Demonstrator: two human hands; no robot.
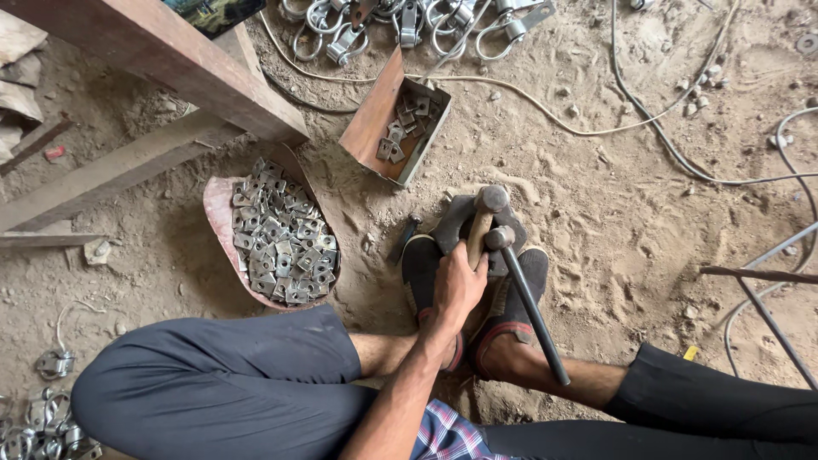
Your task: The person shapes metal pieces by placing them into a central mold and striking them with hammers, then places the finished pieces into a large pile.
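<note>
between our shoes on the sand, our left hand (457, 285) has its fingers wrapped tight around the wooden hammer handle (477, 240), long axis pointing away from us; our right hand is out of sight.

I see one hand (457, 285) only — which of the two it is I cannot tell. Its forearm runs up from the bottom edge, bare below a checked sleeve, wrist nearly straight. The fingers (445, 274) are curled tight round a wooden handle, thumb lying along the right side. I sit cross-legged in dark trousers, knees spread wide, bare ankles drawn in, both shod feet pressed together under that fist — soles angled inward.
</note>
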